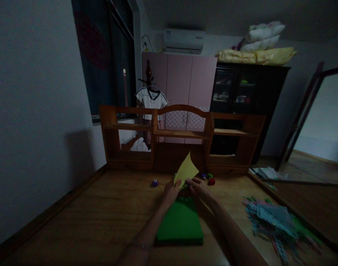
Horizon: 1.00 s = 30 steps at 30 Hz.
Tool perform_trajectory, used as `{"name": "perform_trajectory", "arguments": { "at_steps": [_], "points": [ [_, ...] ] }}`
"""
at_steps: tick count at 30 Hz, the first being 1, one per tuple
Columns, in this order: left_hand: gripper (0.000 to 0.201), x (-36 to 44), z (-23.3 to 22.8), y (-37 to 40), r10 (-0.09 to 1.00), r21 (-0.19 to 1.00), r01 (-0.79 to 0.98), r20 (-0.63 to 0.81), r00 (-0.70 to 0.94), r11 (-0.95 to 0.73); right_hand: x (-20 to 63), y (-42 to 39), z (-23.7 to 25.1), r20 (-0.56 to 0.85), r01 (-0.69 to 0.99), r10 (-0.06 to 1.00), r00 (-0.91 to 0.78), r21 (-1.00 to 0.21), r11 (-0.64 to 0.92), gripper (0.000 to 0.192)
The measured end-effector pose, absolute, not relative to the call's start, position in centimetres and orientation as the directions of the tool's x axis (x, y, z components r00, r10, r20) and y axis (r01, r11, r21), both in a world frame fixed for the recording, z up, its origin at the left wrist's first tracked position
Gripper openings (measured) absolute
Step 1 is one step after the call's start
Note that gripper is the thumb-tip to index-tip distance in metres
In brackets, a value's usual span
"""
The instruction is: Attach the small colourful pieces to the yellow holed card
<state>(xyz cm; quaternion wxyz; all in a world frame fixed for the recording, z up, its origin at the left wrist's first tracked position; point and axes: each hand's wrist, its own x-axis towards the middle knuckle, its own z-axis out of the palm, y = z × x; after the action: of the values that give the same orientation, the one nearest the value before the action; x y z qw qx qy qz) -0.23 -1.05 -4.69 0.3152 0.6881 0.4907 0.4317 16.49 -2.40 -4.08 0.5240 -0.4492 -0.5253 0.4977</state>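
Note:
My left hand (171, 191) and my right hand (198, 186) both pinch the lower edge of a yellow paper sheet (187, 169), which stands tilted up above the wooden desk (102, 214). A small green object sits between the fingers; what it is cannot be made out. Directly below my hands lies a stack of green sheets (181, 221). Small punch-like pieces sit on the desk near my hands: a purple one (154, 182) to the left, a red one (211, 181) and a green one (209, 175) to the right.
A wooden shelf unit (182, 136) stands along the back of the desk. A heap of pale blue, pink and green cut paper strips (276, 221) covers the right side. A wall runs along the left. Wardrobes and a dark cabinet stand behind.

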Motion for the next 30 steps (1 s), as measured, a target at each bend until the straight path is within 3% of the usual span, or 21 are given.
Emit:
{"name": "perform_trajectory", "arguments": {
  "at_steps": [8,15,30],
  "points": [
    [0.048,-0.3,-5.3,-0.7,0.919,0.826,0.404,0.362,0.153,-0.393,16.4,-3.3,-3.0,0.128,-0.038,0.985,-0.114,-0.991,0.125,0.035],
    [0.050,-0.3,-4.9,-0.8,0.921,0.806,0.447,0.360,0.151,-0.389,15.6,-3.9,-2.2,0.119,-0.013,0.991,-0.054,-0.993,0.118,0.037],
    [0.051,-0.5,-4.2,-0.9,0.949,0.822,0.476,0.247,0.195,-0.312,15.6,-3.8,-2.3,0.120,-0.058,0.990,-0.068,-0.992,0.116,0.036]
  ]
}}
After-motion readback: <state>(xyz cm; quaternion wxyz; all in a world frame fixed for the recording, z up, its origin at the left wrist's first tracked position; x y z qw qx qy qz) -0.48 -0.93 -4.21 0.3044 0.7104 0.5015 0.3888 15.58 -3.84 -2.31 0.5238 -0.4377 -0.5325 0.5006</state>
